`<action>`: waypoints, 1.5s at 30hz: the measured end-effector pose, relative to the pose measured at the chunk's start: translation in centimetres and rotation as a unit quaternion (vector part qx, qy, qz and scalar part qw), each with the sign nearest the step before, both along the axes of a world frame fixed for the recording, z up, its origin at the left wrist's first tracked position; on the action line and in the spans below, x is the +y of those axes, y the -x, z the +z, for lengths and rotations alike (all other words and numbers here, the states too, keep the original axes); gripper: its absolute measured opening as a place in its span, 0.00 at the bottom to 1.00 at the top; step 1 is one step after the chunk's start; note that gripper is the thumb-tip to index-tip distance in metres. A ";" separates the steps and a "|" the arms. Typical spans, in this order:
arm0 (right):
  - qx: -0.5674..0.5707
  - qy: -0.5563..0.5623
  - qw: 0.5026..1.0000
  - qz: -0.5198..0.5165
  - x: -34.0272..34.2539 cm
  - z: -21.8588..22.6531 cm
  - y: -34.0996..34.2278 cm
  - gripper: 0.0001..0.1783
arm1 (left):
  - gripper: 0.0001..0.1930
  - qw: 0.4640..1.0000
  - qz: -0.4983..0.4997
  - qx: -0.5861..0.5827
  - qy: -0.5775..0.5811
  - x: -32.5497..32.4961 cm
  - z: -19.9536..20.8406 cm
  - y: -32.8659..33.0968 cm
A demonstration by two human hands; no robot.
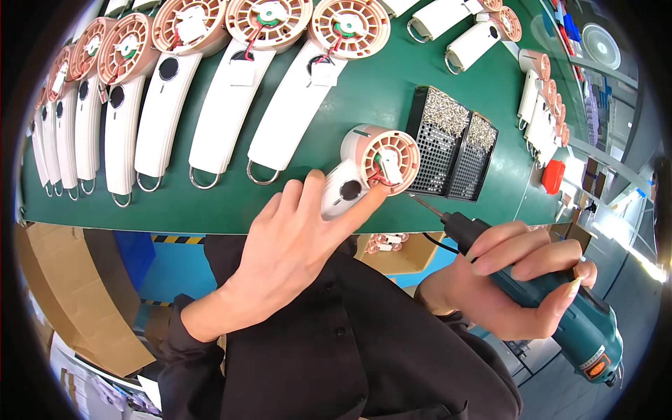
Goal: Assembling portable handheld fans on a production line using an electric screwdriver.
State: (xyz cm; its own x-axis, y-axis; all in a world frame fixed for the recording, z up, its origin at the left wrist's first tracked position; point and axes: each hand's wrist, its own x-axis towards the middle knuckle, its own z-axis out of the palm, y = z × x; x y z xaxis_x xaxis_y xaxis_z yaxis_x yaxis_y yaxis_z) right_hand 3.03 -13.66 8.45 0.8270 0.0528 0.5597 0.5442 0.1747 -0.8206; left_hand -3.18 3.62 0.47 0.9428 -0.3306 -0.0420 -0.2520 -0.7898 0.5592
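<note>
On the green table a handheld fan (pixel 344 190) lies near the front edge, its round pink slotted head (pixel 409 164) exposing a white part and red wires. My left hand (pixel 283 238) holds this fan, with the handle between thumb and fingers and the thumb's tip against the lower rim of the head. My right hand (pixel 518 280) is wrapped round a teal and black electric screwdriver (pixel 588 336). Its thin bit points up and left, ending close to the near corner of a black screw tray (pixel 427 183). Whether a screw sits on the tip is too small to tell.
Small screws fill the far part of the tray's two perforated sections. White fans with pink heads (pixel 231 105) line the left and back, with wire loops at their ends. More fans (pixel 539 112) and a red block (pixel 553 177) are at right. Cardboard boxes (pixel 77 294) stand below the edge.
</note>
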 end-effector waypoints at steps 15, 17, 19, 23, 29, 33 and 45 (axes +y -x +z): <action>0.071 0.099 0.990 0.071 1.5 -2.2 -0.5 0.13 | 0.37 1.000 0.015 -0.014 -0.009 -0.1 0.0 0.1; 0.058 0.075 0.993 0.065 1.9 -2.5 -0.5 0.12 | 0.36 0.999 0.012 -0.034 -0.006 -0.3 0.1 -0.1; 0.027 0.027 0.999 0.033 2.7 -3.3 -0.1 0.13 | 0.36 0.999 0.009 -0.040 -0.009 -0.4 0.0 0.0; 0.002 0.122 0.993 0.013 2.8 -3.6 -0.4 0.10 | 0.36 0.999 0.009 -0.042 -0.027 -0.3 0.0 0.0; 0.053 0.050 0.996 0.053 2.3 -2.8 -0.1 0.14 | 0.36 0.998 0.009 -0.056 -0.036 -0.5 0.2 -0.1; 0.037 0.064 0.993 0.086 1.1 -2.3 0.0 0.16 | 0.37 0.999 0.014 -0.024 -0.033 -0.4 0.3 0.0; 0.043 -0.019 0.981 -0.188 -4.2 -4.1 -0.8 0.12 | 0.38 0.998 0.064 0.002 0.027 -0.6 0.5 -0.5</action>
State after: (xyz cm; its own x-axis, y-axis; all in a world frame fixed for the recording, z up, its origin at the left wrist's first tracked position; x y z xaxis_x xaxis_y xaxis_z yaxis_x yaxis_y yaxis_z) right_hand 3.80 -17.86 4.30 0.8285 -0.2845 0.4824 0.5048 0.0063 -0.8632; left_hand -2.70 3.06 0.93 0.9773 -0.2093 -0.0312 -0.1486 -0.7835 0.6034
